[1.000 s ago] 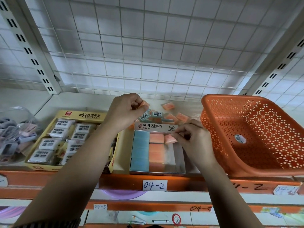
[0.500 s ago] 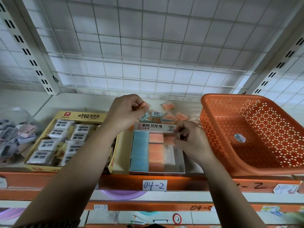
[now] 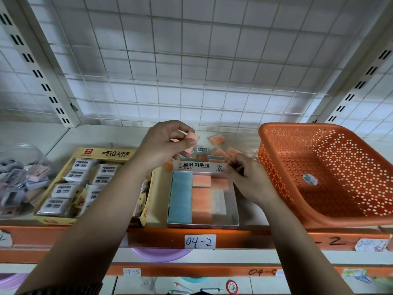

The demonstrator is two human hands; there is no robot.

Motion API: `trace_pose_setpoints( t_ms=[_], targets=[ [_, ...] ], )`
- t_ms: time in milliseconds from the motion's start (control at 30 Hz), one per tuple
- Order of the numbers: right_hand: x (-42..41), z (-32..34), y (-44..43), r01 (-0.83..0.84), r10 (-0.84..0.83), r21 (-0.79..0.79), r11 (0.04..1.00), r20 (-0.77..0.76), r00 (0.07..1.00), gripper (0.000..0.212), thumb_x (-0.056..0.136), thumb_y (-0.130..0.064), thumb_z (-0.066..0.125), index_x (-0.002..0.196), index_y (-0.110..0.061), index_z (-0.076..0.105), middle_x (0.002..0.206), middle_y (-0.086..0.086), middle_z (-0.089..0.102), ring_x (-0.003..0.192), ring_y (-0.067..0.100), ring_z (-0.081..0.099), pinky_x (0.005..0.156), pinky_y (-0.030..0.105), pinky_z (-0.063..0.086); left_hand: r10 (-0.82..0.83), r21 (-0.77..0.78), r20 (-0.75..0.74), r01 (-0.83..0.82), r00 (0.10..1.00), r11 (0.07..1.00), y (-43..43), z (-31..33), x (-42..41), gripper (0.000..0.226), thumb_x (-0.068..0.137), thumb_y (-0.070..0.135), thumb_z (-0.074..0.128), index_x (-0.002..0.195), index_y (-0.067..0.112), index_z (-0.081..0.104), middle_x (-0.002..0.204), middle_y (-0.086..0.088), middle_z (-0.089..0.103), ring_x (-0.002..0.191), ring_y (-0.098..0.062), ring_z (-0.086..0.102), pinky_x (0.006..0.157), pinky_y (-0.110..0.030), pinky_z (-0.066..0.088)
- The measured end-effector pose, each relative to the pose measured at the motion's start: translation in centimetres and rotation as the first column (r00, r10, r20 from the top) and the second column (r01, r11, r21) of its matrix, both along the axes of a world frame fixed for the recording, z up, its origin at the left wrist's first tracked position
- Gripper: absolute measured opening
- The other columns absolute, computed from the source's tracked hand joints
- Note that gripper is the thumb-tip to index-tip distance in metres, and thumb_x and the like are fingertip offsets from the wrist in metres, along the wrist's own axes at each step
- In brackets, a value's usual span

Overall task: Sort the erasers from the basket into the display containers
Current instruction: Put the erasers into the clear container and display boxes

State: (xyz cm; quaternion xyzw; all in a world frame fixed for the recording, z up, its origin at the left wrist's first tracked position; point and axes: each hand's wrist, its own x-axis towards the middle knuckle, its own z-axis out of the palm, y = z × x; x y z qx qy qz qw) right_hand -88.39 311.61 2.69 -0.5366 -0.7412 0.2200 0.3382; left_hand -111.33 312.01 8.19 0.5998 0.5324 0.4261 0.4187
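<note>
My left hand [image 3: 168,143] is raised behind the display box and pinches a few pink erasers [image 3: 192,137] between thumb and fingers. The open display box [image 3: 202,225] holds a blue column [image 3: 180,196], a pink column [image 3: 201,198] and a pale column [image 3: 219,204] of erasers. One pink eraser [image 3: 220,184] lies tilted at the back right of the box. My right hand [image 3: 247,177] hovers there with fingers curled against the right end of the upright lid [image 3: 197,166]; I see nothing in it. Loose erasers [image 3: 215,139] lie on the shelf behind the box.
The orange perforated basket [image 3: 276,165] stands tilted at the right, with only a round sticker [image 3: 309,179] on its bottom. A yellow box of wrapped 2B erasers [image 3: 85,184] sits left of the display box. A clear jar [image 3: 19,179] is at the far left.
My right hand set its pink eraser into the back right of the box and drew its fingers up to the lid. My left hand shifted the pink erasers in its grip.
</note>
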Motion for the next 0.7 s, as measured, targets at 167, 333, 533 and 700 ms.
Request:
trace_pose_setpoints(
  t_ms=[167,333,533,700],
  targets=[
    [-0.1,-1.3,1.6,0.014,-0.005,0.153,0.988,-0.06,0.998,0.016,0.094,-0.007,0.056,0.078,-0.005,0.06,0.07,0.005,0.063,0.066,0.018,0.058,0.06,0.03,0.042,-0.186,0.013,-0.023,0.187,0.982,0.982,-0.5,1.4,0.4,0.045,0.08,-0.001,0.074,0.116,0.026,0.065,0.095,-0.011,0.069,0.08,-0.034,0.071,0.071,-0.039,0.058],
    [0.2,-2.5,2.1,-0.017,0.038,0.173,0.985,-0.12,0.992,0.022,0.092,-0.019,0.049,0.084,-0.004,0.063,0.077,0.004,0.065,0.073,0.015,0.059,0.066,0.031,0.045,-0.207,-0.011,0.025,0.207,0.978,0.978,-1.5,1.7,1.2,0.049,0.077,-0.001,0.076,0.117,0.021,0.058,0.093,-0.009,0.068,0.076,-0.032,0.072,0.07,-0.037,0.059],
    [0.2,-2.8,2.2,-0.031,0.059,0.152,0.988,-0.185,0.981,0.02,0.092,-0.018,0.049,0.084,-0.005,0.063,0.076,0.001,0.064,0.071,0.01,0.058,0.064,0.025,0.043,-0.263,-0.002,0.009,0.263,0.965,0.965,-2.0,1.0,2.2,0.02,0.08,0.006,0.075,0.098,0.008,0.064,0.087,-0.004,0.073,0.08,-0.013,0.069,0.068,-0.021,0.052],
    [0.1,-2.7,2.1,-0.031,0.065,0.159,0.987,-0.216,0.974,0.015,0.092,-0.015,0.049,0.079,-0.016,0.056,0.07,-0.01,0.055,0.066,-0.001,0.05,0.061,0.017,0.036,-0.419,-0.14,-0.29,0.395,0.86,0.908,-1.7,-0.8,4.3,0.024,0.077,0.01,0.08,0.088,0.024,0.065,0.086,0.004,0.07,0.078,-0.003,0.062,0.077,-0.023,0.049]
  ],
)
